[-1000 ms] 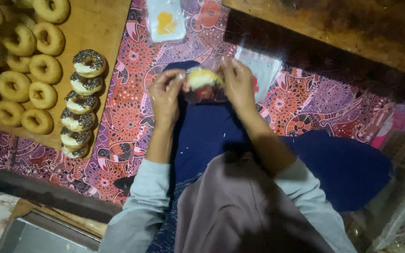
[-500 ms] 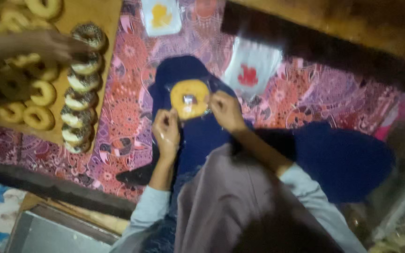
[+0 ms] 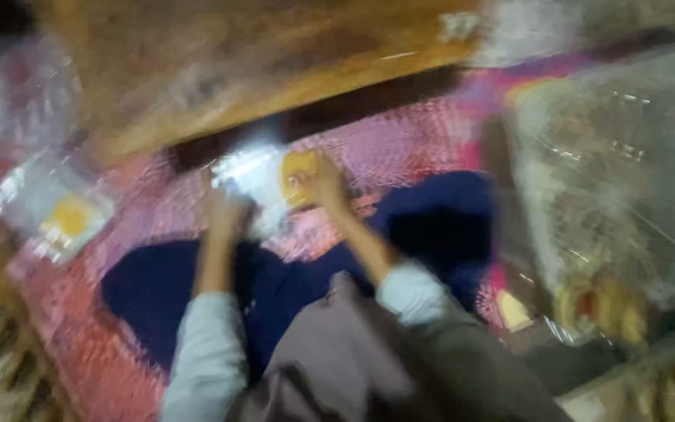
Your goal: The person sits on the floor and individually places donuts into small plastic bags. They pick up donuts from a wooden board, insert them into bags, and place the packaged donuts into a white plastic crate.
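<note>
With our right hand [image 3: 318, 184] pinching the yellow doughnut [image 3: 298, 176] and our left hand [image 3: 228, 215] gripping the clear bag [image 3: 251, 176], we should hold the bag's mouth wide and slide gently.

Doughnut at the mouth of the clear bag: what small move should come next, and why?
Probably push the doughnut further into the bag. The right hand grips it at the bag's edge while the left hand holds the bag; blur hides how far in it sits.

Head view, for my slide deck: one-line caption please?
Both hands, left and right, hold a yellow doughnut at a clear plastic bag over a patterned pink cloth.
</note>
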